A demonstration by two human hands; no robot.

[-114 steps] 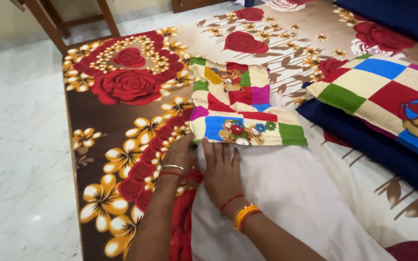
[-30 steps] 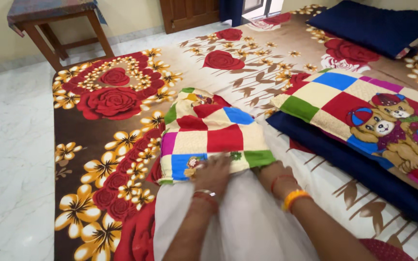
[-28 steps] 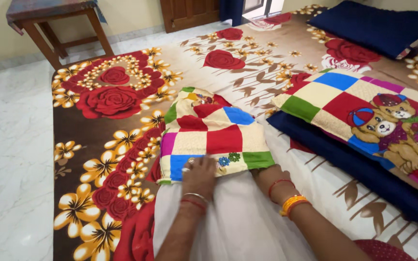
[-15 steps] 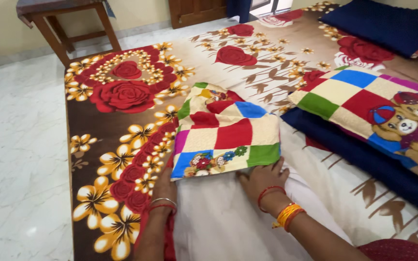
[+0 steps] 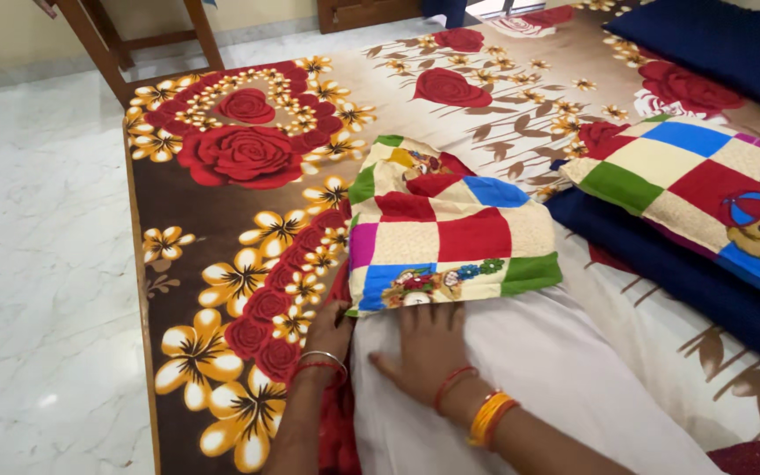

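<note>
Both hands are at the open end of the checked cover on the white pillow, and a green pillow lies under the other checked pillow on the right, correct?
Not quite. In the head view the pillow under the other checked pillow is dark blue, not green. Both hands, left and right, are at the checked cover's open end on the white pillow.

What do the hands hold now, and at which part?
Nothing is clearly gripped. The right hand lies flat on the white pillow; the left hand touches its edge.

A floral bedsheet (image 5: pixel 222 220) with red roses covers the bed. A checkered bear-print pillow (image 5: pixel 697 189) lies on a navy pillow (image 5: pixel 661 264). White marble floor (image 5: pixel 37 264) spreads beside the bed, wooden stool legs (image 5: pixel 98 40) behind.
</note>
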